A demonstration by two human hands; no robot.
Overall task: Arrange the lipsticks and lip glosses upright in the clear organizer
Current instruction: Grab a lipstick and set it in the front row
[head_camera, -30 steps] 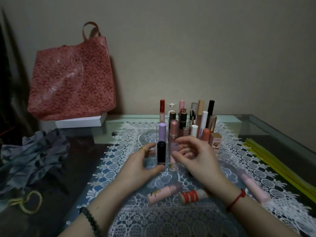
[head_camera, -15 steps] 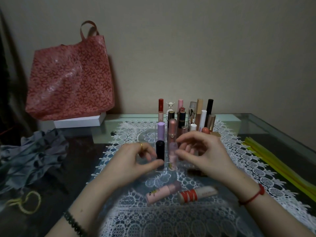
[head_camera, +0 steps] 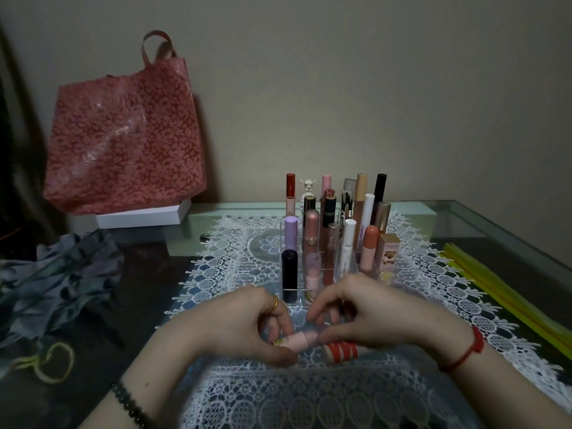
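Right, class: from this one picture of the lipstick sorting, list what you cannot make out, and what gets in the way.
Head view, the only one:
- Pink tube: both ends are covered by the left hand and right hand gripping it.
- Striped tube: its right part lies under the right hand.
- Clear organizer: the front-right slots are hidden behind the right hand, so free slots cannot be counted.
- Labels: too small and dim to read.
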